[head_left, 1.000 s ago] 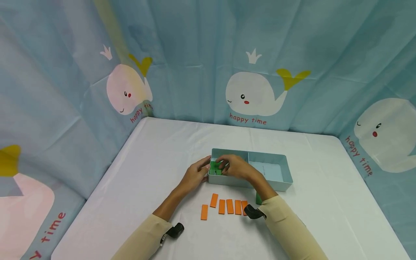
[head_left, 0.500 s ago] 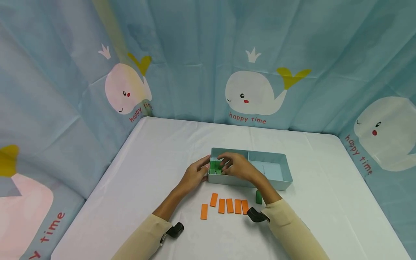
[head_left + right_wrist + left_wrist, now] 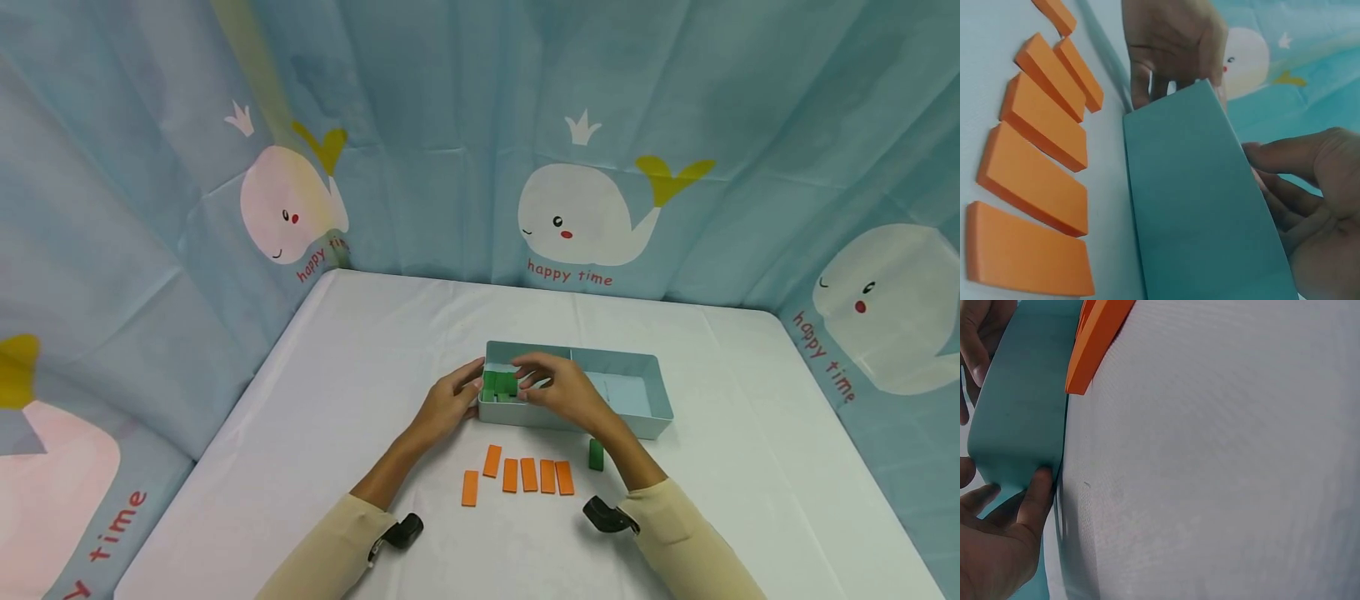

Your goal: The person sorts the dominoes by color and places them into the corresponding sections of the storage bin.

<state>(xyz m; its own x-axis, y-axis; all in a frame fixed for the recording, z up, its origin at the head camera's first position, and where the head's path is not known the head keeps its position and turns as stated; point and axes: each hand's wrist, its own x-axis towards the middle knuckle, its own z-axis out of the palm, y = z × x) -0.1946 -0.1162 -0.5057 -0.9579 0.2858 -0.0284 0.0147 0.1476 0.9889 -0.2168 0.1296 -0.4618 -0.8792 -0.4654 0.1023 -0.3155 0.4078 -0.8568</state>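
Observation:
A blue-grey box (image 3: 570, 418) with a divider stands on the white table. Green blocks (image 3: 498, 383) lie side by side at the left end of its left compartment. My left hand (image 3: 442, 408) rests against the box's left end; in the left wrist view its fingers (image 3: 1036, 503) touch the end wall. Over the same compartment, just right of the green blocks, my right hand (image 3: 562, 390) has its fingers bent and apart, with nothing seen between them. In the right wrist view the box wall (image 3: 1191, 187) partly hides those fingers.
Several orange blocks (image 3: 528, 475) lie in front of the box, with one green block (image 3: 596, 455) to their right. The right compartment (image 3: 626, 393) shows its pale bottom. Behind the table hangs a blue curtain (image 3: 435, 208) with whales.
My right hand has shifted slightly to the right, uncovering more of the green blocks, and its forearm no longer covers the loose green block. My left hand stays against the box.

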